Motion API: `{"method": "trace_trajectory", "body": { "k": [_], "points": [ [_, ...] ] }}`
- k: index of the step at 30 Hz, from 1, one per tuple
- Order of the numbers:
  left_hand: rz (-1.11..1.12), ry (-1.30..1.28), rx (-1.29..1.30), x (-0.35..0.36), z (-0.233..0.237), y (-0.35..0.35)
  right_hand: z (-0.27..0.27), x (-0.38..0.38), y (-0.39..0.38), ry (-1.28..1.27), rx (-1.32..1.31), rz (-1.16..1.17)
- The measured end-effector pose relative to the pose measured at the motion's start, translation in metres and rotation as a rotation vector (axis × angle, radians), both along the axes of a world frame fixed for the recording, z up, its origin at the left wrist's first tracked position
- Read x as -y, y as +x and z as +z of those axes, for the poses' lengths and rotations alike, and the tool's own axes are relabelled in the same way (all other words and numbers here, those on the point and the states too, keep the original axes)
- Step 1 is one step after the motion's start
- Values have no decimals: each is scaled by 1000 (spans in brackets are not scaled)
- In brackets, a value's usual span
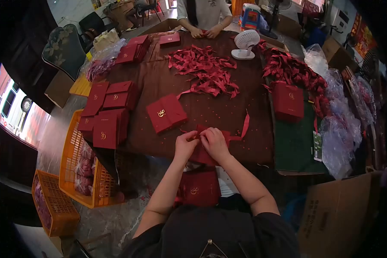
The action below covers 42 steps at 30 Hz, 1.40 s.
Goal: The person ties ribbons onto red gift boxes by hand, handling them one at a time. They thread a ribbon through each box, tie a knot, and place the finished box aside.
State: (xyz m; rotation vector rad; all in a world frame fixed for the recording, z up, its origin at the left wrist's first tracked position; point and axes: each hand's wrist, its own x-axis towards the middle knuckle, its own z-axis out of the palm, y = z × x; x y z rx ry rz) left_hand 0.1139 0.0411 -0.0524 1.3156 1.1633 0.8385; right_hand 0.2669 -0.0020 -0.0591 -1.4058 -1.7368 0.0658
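Observation:
At the near edge of the brown-covered table, my left hand (187, 144) and my right hand (214, 143) are close together over a red box (202, 156). Both hands have fingers bent round a red ribbon (244, 128), whose loose end trails to the right. The part between my fingers is mostly hidden. Just beyond my hands lies another red box (166, 113) with a gold logo, tilted on the cloth. Farther back is a loose heap of red ribbons (204, 69).
Stacked red boxes (112, 124) stand at the left, near orange crates (69, 172). A small white fan (246, 43) is at the back. More boxes (287, 101) and plastic bags (337, 124) lie right. A co-worker's hands (205, 32) are across the table.

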Motion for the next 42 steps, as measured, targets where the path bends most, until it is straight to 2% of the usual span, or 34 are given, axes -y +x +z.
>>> {"method": "trace_trajectory", "body": {
  "k": [2,8,11,14,16,20,25,29,31,36,42],
  "points": [
    [30,29,43,-1,-10,0,-3,0,0,-24,-13,3],
    [-1,120,-78,-6,-29,-3,-5,0,1,15,-3,47],
    [-13,162,-163,-5,-30,-3,-5,1,0,26,3,60],
    [44,248,-263,4,-11,-3,-11,1,1,-25,-22,66],
    [-26,344,-645,11,17,-6,-10,2,-1,-33,-4,58],
    [-40,316,-626,8,16,-8,-12,1,-2,-47,-43,38],
    [-27,303,-215,-4,-25,-11,-8,-1,-4,1,-28,-1],
    [4,329,-214,0,-20,-9,-2,-1,-7,5,-70,16],
    [16,155,-54,-1,-21,-10,-1,-2,-7,10,-58,29],
    [25,150,-53,0,-23,-11,0,1,-9,22,-14,57],
    [-1,98,-22,-1,-22,-14,-1,1,-10,-23,-126,24]
  ]
}}
